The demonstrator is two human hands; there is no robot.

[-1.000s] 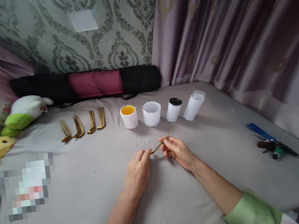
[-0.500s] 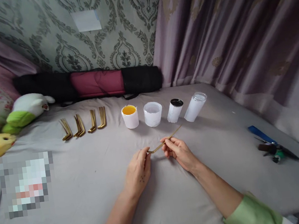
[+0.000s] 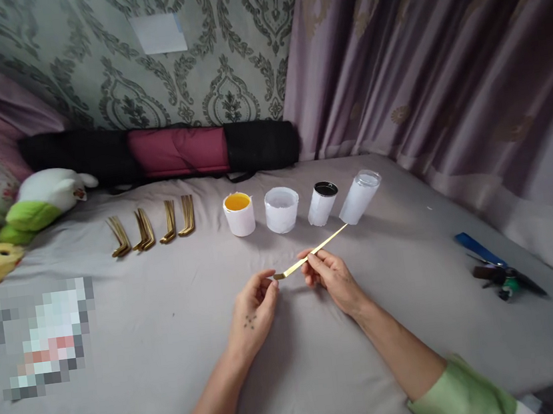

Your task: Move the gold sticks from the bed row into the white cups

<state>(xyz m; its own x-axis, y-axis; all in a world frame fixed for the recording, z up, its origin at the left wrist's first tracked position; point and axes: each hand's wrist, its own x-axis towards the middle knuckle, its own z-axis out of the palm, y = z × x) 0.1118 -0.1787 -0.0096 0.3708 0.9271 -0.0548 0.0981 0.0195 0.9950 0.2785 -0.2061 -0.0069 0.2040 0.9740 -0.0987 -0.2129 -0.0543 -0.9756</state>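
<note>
A thin gold-coloured strip with a short bent end [image 3: 331,236] is pinched between the thumb and fingers of my right hand [image 3: 330,277]. Its long part points up and right, and the bent end faces left. My left hand [image 3: 256,310] is beside that bent end, thumb and index finger apart, the index tip close to it; whether they touch I cannot tell. Beyond my hands stand a white cup with a yellow inside [image 3: 240,221], a wide white cup [image 3: 283,214], a narrow white cylinder with a dark inside [image 3: 321,209] and a tall white-wrapped clear-topped cylinder [image 3: 358,200].
Several bunches of similar gold strips [image 3: 187,216] lie left of the cups on the grey sheet [image 3: 185,366]. Plush toys [image 3: 34,206] sit at the left. A long black and maroon bag [image 3: 179,152] lies along the wall. A blue-strapped bundle [image 3: 504,276] is at the right.
My left thumb and index finger have parted at the bent end. The strip has turned in my right hand, showing a brighter face, and its long end reaches farther right.
</note>
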